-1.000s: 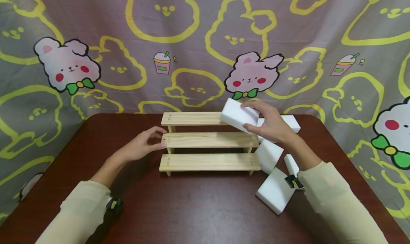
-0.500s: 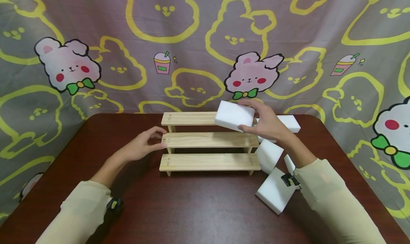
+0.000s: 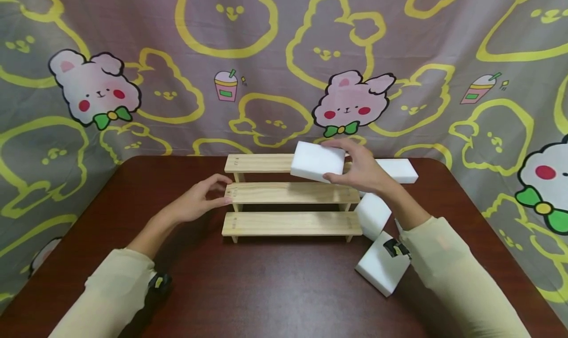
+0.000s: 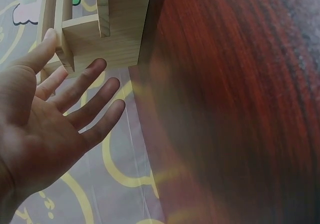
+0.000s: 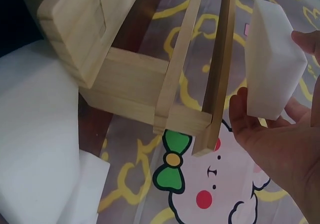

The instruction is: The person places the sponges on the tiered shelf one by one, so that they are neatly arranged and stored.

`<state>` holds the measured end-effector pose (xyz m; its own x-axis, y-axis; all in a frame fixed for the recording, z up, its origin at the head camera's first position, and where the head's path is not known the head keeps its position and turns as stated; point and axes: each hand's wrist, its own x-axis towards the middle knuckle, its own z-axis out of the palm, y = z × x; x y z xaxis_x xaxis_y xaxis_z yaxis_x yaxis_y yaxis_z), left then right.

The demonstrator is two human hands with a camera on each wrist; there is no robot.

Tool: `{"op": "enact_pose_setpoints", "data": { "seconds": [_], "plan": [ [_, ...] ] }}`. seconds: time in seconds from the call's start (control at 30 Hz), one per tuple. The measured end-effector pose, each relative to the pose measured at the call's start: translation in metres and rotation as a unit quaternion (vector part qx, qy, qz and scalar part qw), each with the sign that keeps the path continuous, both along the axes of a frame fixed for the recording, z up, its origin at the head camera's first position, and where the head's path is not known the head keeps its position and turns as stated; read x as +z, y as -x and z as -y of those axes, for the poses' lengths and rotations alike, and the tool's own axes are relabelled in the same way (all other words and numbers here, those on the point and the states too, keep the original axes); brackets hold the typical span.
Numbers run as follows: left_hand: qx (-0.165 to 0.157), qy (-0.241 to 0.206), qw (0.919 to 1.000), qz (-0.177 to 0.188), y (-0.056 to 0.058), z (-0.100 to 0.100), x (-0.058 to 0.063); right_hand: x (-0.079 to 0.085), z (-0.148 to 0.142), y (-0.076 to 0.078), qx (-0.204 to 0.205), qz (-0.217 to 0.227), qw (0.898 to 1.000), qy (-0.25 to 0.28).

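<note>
A three-tier wooden display stand [image 3: 291, 223] stands on the table, its tiers stepping up toward the back. My left hand [image 3: 197, 200] holds the left end of its middle tier between thumb and index finger; in the left wrist view the other fingers [image 4: 95, 106] spread away from the wood. My right hand [image 3: 361, 168] grips a white foam block [image 3: 316, 161] by its right end, thumb in front and fingers behind. The block hovers over the right part of the top tier, and in the right wrist view it is apart from that top board [image 5: 220, 59].
Several more white blocks lie right of the stand: one at the back [image 3: 398, 171], one tilted against the stand's side [image 3: 372, 214], another flat in front [image 3: 379, 271]. A patterned curtain [image 3: 266, 71] hangs behind the dark red table [image 3: 275, 288].
My right hand has carried the white foam block leftward over the top tier and turned it more level and square to the stand. The left hand stays at the middle tier.
</note>
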<state>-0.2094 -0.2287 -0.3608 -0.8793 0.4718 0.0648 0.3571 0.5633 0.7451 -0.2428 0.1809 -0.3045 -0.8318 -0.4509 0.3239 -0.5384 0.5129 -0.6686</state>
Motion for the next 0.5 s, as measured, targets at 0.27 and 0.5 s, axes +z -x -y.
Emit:
{"op": "enact_pose_setpoints", "data": {
  "seconds": [0.27,0.5],
  "plan": [
    [-0.001,0.001,1.0000,0.002,0.000,-0.001,0.001,0.001,0.008,0.000,0.015,-0.007,1.000,0.004],
    [-0.001,0.002,1.0000,-0.002,0.001,0.000,-0.001,0.003,0.012,-0.002,0.026,-0.010,1.000,0.005]
  ]
}}
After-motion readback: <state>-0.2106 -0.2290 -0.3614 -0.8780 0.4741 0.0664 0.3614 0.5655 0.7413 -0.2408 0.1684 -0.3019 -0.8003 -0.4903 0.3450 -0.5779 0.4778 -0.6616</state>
